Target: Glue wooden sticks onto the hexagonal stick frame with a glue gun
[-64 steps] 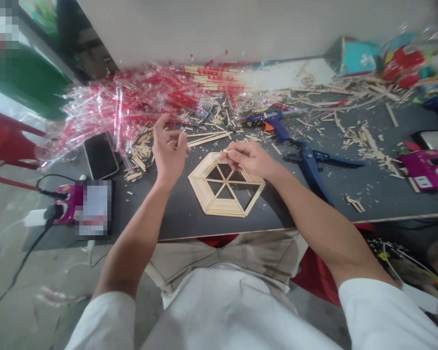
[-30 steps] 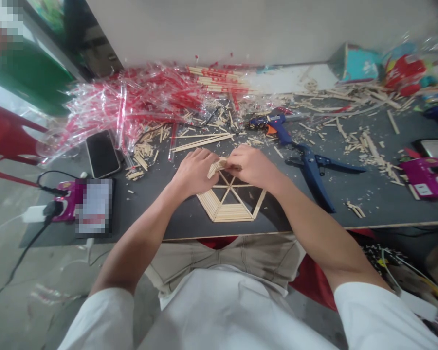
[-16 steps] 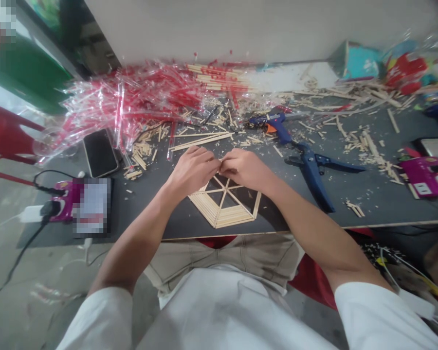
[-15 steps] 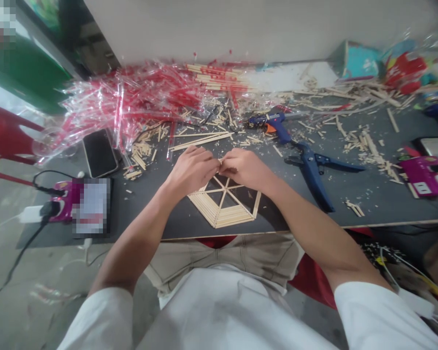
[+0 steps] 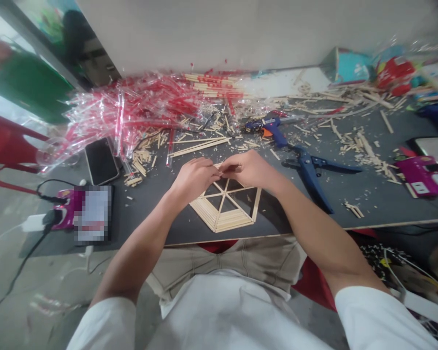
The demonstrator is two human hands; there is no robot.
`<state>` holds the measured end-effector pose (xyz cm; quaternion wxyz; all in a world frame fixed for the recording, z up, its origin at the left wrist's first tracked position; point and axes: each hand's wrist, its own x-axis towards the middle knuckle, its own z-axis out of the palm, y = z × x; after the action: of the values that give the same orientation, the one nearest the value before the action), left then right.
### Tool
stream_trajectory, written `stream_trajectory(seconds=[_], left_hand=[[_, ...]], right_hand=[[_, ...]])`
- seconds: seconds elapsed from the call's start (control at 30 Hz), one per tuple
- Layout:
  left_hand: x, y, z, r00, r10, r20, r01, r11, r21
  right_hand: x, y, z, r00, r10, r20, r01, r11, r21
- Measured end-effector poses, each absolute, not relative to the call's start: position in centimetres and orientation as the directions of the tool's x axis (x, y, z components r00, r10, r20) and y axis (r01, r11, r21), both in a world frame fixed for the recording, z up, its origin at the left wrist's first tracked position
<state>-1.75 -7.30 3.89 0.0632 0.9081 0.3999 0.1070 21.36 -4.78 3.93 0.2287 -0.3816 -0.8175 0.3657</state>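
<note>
Bench inventory, every place given from the stick hexagon point(image 5: 224, 206), a flat 6-sided frame of pale sticks with spokes meeting at its centre. It lies on the dark table point(image 5: 160, 221), close to the near edge.

- **Well to its left:** a purple plug-in unit point(image 5: 63, 214) with a black cable.
- **Left and farther back:** a dark phone point(image 5: 101, 160), face up.
- **Behind the phone and the hexagon:** a heap of red-and-clear wrappers point(image 5: 131, 112).
- **On the hexagon's far-left rim:** the left hand point(image 5: 195, 176), fingers curled narrow and gripping that rim.
- **Just beside it, on the far rim:** the right hand point(image 5: 250, 167), thumb and forefinger closed narrow. Whether they pinch a loose stick or the rim itself cannot be told.
- **Behind and right:** a blue glue gun point(image 5: 272, 127).
- **Right of the hexagon:** a blue cutter point(image 5: 312, 167) among scattered offcuts.
- **Far right:** a purple box point(image 5: 423, 175).

Handling note, as a judgement: the 2 hands appear to be seating a piece along the far rim. The left hand would best hold the hexagon flat on the table. The right would best set the piece parallel to the laid rows and press evenly along its length. Light pressure should keep the spokes from skewing.
</note>
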Motion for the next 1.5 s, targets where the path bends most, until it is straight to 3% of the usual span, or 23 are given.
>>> stream_trajectory(seconds=[0.17, 0.5, 0.77, 0.93, 1.13, 1.37, 1.5], left_hand=[[-1.6, -7.4, 4.3, 0.665, 0.732, 0.146, 0.702, -0.680, 0.212], [-1.7, -7.3, 4.2, 0.654, 0.748, 0.115, 0.704, -0.657, 0.269], [-3.2, -6.2, 4.4, 0.510, 0.839, 0.191, 0.664, -0.525, 0.533], [-4.4, -6.0, 4.7, 0.579, 0.799, 0.163, 0.668, -0.580, 0.467], [-5.1, -6.2, 5.5, 0.647, 0.762, -0.015, 0.687, -0.575, 0.444], [-3.7, -5.9, 4.3, 0.623, 0.769, 0.141, 0.646, -0.608, 0.463], [-3.7, -4.7, 4.3, 0.641, 0.757, 0.125, 0.631, -0.613, 0.475]], right_hand=[[23.6, -3.7, 4.4, -0.537, 0.839, 0.085, 0.470, 0.382, -0.796], [23.4, -3.4, 3.9, -0.646, 0.762, 0.045, 0.511, 0.475, -0.716], [22.8, -3.8, 3.7, -0.625, 0.777, 0.071, 0.549, 0.502, -0.669], [22.5, -3.9, 3.7, -0.639, 0.764, 0.085, 0.568, 0.544, -0.618], [22.7, -3.6, 3.5, -0.664, 0.745, 0.061, 0.549, 0.541, -0.637], [22.8, -3.5, 2.8, -0.609, 0.788, 0.093, 0.576, 0.520, -0.631], [23.5, -3.1, 2.7, -0.660, 0.745, 0.097, 0.533, 0.556, -0.638]])
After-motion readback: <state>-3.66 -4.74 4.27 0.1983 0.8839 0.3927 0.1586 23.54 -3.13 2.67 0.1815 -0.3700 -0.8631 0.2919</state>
